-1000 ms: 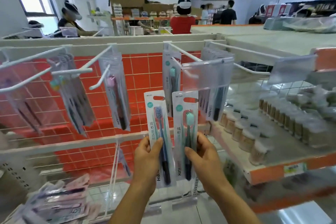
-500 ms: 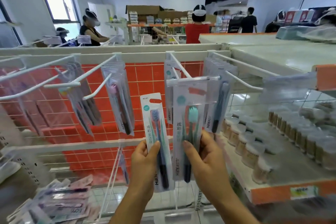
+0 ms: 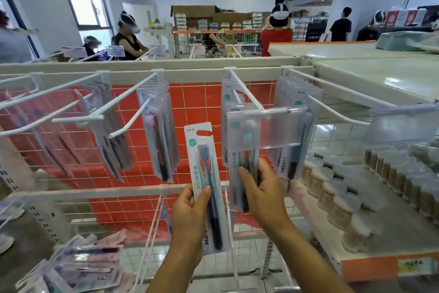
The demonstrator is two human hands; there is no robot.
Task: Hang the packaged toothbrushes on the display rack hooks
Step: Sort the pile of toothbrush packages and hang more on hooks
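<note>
My left hand [image 3: 190, 216] grips a white toothbrush pack [image 3: 204, 169] with a blue-headed brush, held upright below the rack. My right hand [image 3: 259, 188] grips a second pack [image 3: 242, 140] by its lower half. That pack's top is up behind the clear price-tag flap [image 3: 280, 126] at the tip of the centre white hook [image 3: 247, 93]. Whether its hole is on the hook is hidden by the flap. More packs [image 3: 159, 131] hang on the hook to the left, and a row of packs [image 3: 294, 126] hangs on the hook to the right.
Several white hooks [image 3: 78, 105] jut out on the left over a red tiled backing. Loose toothbrush packs [image 3: 78, 266] lie at the lower left. A shelf [image 3: 370, 266] on the right holds several clear jars [image 3: 337, 197]. People stand in the background.
My right hand has lifted its pack up to the centre hook, behind the clear flap. My left hand and its pack stayed low. My view has tilted upward slightly.
</note>
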